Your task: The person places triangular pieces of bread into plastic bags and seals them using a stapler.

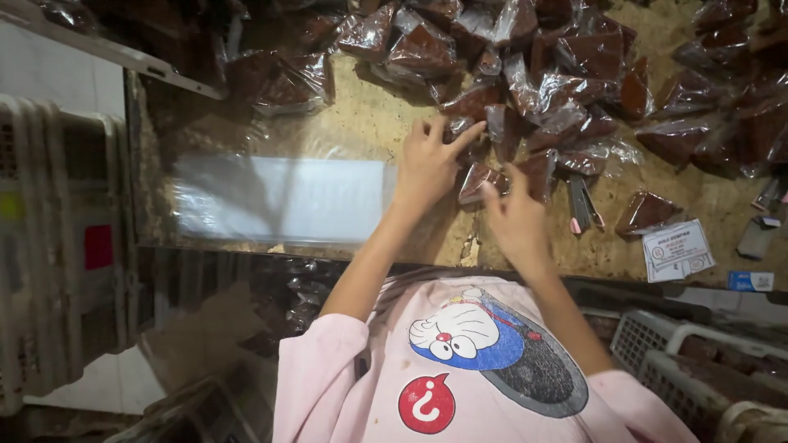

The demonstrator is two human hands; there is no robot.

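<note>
A clear plastic sheet (279,199) lies flat at the table's left. The left hand (427,164) presses spread fingers on a brown packet (462,130); the right hand (517,221) pinches another packet (480,182), lying slantwise, its long axis pointing up-right. Crowded against the heap (566,74), it could slip loose.

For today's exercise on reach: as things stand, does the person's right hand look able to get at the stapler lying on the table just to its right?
Probably yes. The right hand rests on a wrapped brown packet, and the stapler lies close beside it on the table. Only bare tabletop shows between them, though packets crowd the stapler's far end.
</note>
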